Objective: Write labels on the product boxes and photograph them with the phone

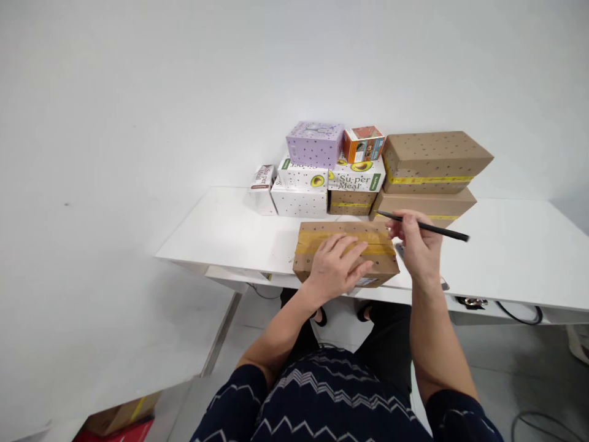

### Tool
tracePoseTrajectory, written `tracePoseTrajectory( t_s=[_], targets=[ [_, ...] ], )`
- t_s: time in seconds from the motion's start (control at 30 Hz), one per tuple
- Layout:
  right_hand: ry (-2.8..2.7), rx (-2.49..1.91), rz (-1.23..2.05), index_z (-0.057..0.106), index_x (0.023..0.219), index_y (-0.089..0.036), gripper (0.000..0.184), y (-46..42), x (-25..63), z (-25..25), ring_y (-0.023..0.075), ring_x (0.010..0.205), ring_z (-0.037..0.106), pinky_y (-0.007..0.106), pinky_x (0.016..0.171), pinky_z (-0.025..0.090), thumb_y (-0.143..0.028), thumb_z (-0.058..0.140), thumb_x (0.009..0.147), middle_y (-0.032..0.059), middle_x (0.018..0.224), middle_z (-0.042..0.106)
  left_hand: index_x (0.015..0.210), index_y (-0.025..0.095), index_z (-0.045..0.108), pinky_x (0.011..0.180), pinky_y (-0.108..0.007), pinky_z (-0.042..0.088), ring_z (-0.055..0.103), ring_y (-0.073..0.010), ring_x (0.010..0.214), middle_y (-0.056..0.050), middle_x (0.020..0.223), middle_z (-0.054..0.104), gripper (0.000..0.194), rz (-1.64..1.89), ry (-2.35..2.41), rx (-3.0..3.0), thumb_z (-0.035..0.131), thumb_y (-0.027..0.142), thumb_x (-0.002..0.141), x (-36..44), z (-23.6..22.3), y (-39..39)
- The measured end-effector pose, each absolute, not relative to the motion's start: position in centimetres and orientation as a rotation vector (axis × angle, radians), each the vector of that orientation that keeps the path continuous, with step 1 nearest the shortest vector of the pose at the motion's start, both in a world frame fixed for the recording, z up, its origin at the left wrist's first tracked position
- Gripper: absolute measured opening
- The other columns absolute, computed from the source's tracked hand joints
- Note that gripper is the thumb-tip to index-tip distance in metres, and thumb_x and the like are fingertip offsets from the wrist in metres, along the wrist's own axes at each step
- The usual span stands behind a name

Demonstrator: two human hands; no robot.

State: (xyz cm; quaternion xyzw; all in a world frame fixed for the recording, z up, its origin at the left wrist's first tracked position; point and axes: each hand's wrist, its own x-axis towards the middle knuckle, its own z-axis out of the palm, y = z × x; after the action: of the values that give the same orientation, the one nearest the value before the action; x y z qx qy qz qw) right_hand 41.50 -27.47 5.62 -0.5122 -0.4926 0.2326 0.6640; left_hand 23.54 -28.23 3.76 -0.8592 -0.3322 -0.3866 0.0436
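Observation:
A brown cardboard box with yellow tape and small dark marks lies at the front edge of the white table. My left hand rests flat across its top, fingers spread. Just above the box's right end, my right hand is closed around a slim black pen. The pen is nearly level, its narrow tip pointing left and its thick end to the right. Something grey and flat, too hidden to name, lies under my right hand beside the box.
Behind stand white avocado-print boxes, a lilac box, a small orange box and stacked brown boxes. A narrow white carton is at their left. The white table backs onto a wall. A black cable hangs below its front edge.

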Motion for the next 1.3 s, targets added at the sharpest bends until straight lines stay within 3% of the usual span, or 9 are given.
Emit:
tracePoseTrajectory(
  t_s=[0.17,0.33,0.83,1.3],
  targets=[
    [-1.098,-1.221,0.747,0.059,0.089,-0.022,0.022,-25.4,41.4,4.2,0.0103,0.053,0.053,0.025,0.053,0.046,-0.041,0.060,0.079,-0.0029,0.067,0.060,0.125,0.018,0.058,0.103,-0.050,0.036,0.045,-0.0339,0.124,-0.014,0.131,0.055,0.064,-0.698,-1.165,-2.728,0.043,0.066,0.084,24.3,3.2,-28.0],
    [-1.108,-1.317,0.700,0.051,0.081,-0.022,0.021,-25.5,41.2,3.2,0.0112,0.048,0.052,0.025,0.049,0.044,-0.043,0.054,0.084,-0.0033,0.063,0.058,0.126,0.019,0.057,0.106,-0.049,0.034,0.043,-0.0337,0.127,-0.014,0.134,0.052,0.063,-0.648,-1.189,-2.755,0.046,0.065,0.083,24.3,3.2,-28.1],
    [-1.524,-1.404,0.468,0.050,0.080,-0.022,0.018,-25.6,41.2,3.3,0.0134,0.060,0.049,0.028,0.060,0.040,-0.037,0.047,0.089,-0.0029,0.067,0.052,0.126,0.018,0.057,0.106,-0.049,0.034,0.042,-0.0338,0.129,-0.014,0.132,0.054,0.063,-0.665,-1.206,-2.769,0.045,0.064,0.084,24.3,3.2,-28.1],
    [-1.286,-1.382,0.479,0.050,0.078,-0.022,0.023,-25.9,41.1,3.3,0.0123,0.055,0.049,0.027,0.058,0.041,-0.042,0.047,0.090,-0.0041,0.061,0.051,0.125,0.020,0.058,0.105,-0.047,0.035,0.043,-0.0330,0.127,-0.012,0.133,0.054,0.063,-0.661,-1.193,-2.749,0.044,0.066,0.084,24.3,3.0,-27.9]
  ],
)
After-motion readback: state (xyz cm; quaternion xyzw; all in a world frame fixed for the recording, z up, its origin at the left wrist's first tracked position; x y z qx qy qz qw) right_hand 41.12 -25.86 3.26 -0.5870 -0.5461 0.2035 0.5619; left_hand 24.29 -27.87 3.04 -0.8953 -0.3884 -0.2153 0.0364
